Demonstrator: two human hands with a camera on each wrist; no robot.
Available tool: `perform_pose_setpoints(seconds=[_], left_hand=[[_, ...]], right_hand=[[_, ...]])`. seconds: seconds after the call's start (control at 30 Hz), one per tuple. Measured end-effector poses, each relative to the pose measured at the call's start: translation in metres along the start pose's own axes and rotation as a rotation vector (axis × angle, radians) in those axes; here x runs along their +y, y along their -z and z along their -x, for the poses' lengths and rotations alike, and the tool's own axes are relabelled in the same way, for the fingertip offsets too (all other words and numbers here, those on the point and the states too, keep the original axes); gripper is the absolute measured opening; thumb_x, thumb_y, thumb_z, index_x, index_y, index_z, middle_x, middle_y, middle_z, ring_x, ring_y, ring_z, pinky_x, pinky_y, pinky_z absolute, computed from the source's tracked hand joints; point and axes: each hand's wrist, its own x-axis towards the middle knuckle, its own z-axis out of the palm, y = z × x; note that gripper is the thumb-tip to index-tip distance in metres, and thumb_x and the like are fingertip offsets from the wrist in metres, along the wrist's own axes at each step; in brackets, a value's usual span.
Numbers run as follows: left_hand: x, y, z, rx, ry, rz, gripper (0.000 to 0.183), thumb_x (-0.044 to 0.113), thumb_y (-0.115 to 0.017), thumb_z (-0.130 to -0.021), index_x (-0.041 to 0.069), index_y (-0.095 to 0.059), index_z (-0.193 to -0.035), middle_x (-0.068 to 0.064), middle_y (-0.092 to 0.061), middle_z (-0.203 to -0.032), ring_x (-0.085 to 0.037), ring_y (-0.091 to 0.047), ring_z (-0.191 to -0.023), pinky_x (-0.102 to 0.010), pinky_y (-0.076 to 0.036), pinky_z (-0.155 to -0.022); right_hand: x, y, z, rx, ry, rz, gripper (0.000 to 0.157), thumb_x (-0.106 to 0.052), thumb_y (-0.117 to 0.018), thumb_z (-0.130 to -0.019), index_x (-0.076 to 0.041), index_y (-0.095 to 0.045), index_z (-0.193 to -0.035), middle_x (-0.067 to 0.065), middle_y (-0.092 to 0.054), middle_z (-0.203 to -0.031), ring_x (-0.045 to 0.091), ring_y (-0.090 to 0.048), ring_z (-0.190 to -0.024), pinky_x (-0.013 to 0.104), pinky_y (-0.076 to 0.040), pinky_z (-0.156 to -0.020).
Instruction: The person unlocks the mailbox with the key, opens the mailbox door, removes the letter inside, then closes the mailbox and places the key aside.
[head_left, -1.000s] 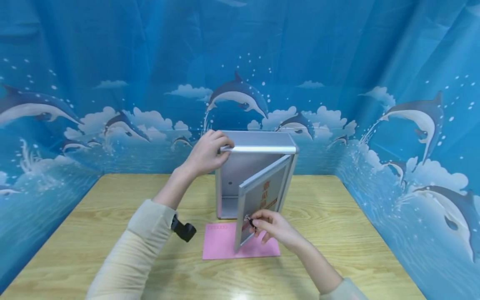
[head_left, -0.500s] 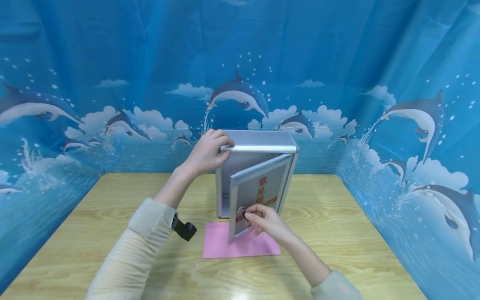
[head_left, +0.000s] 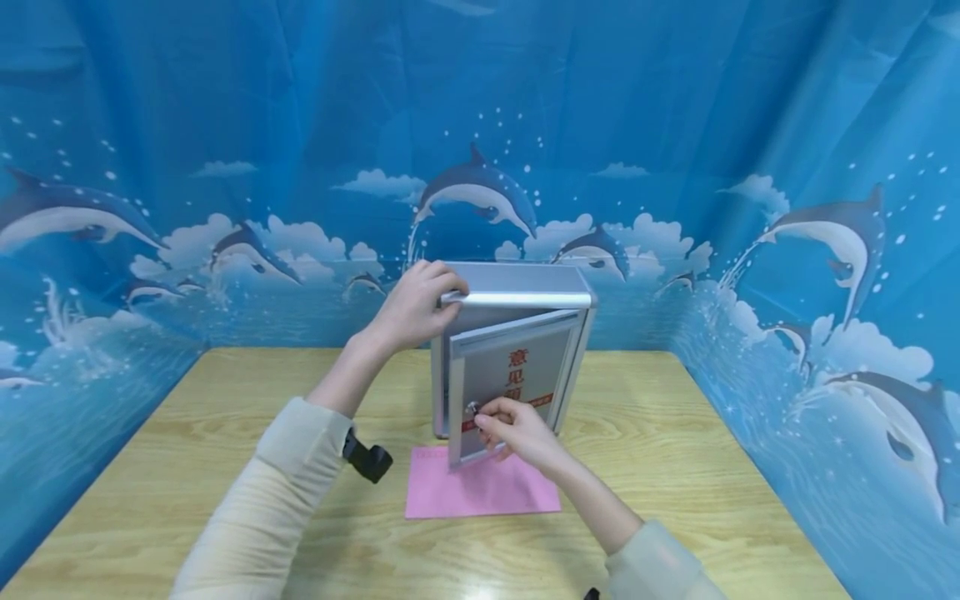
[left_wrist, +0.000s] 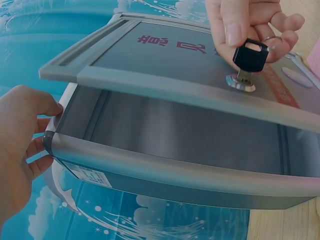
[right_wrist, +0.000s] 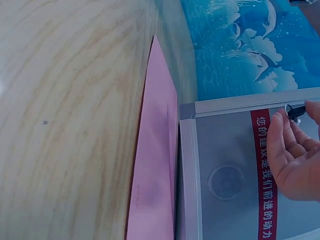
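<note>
A grey metal suggestion box (head_left: 525,277) stands upright on the table, its hinged door (head_left: 483,367) ajar on the left side. Red characters and a red strip mark the door. My left hand (head_left: 417,307) grips the box's upper left corner, thumb at the opening and fingers over the outside. My right hand (head_left: 525,433) pinches a black-headed key (left_wrist: 251,56), whose shaft sits in the round door lock (left_wrist: 241,83). In the left wrist view the interior shows through the gap. Part of the lettering is hidden behind the right hand.
A pink envelope (head_left: 450,496) lies flat on the wooden table (head_left: 300,533) in front of the box, under the door's lower edge. A blue dolphin-print curtain (head_left: 300,125) surrounds the table at the back and sides.
The door has swung toward the box, narrowing the gap. My right hand moved left and slightly up with it, still pinching the key. The left hand has stayed on the corner.
</note>
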Motion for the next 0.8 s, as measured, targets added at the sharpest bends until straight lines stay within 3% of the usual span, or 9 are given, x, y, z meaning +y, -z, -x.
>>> perform_pose_setpoints(seconds=[0.43,0.67,0.8], left_hand=[[0.001,0.001,0.0,-0.017,0.026,0.013,0.014,0.005,-0.06,-0.086,0.006,-0.067,-0.098,-0.008,-0.06,-0.1,-0.024,-0.049,-0.092,-0.039,-0.04,-0.082],[0.001,0.0,0.001,-0.007,0.019,0.018,0.014,0.005,-0.06,-0.086,0.006,-0.067,-0.097,-0.008,-0.06,-0.099,-0.023,-0.049,-0.091,-0.039,-0.039,-0.08],[0.0,-0.001,0.001,-0.003,0.013,0.01,0.014,0.005,-0.06,-0.086,0.006,-0.067,-0.097,-0.007,-0.06,-0.098,-0.024,-0.049,-0.091,-0.039,-0.039,-0.081]], right_hand=[[-0.007,-0.003,-0.018,0.01,-0.037,0.011,0.036,-0.026,-0.058,-0.092,0.005,-0.055,-0.109,0.009,-0.062,-0.083,0.021,-0.062,-0.072,0.045,-0.054,-0.066],[-0.008,-0.007,-0.027,0.069,-0.025,0.042,0.032,-0.019,-0.056,-0.093,0.009,-0.056,-0.107,0.022,-0.062,-0.084,0.025,-0.061,-0.07,0.043,-0.054,-0.063],[-0.008,-0.01,-0.03,0.123,-0.008,0.079,0.032,-0.022,-0.058,-0.092,0.007,-0.058,-0.105,0.019,-0.062,-0.079,0.021,-0.061,-0.066,0.04,-0.054,-0.06]])
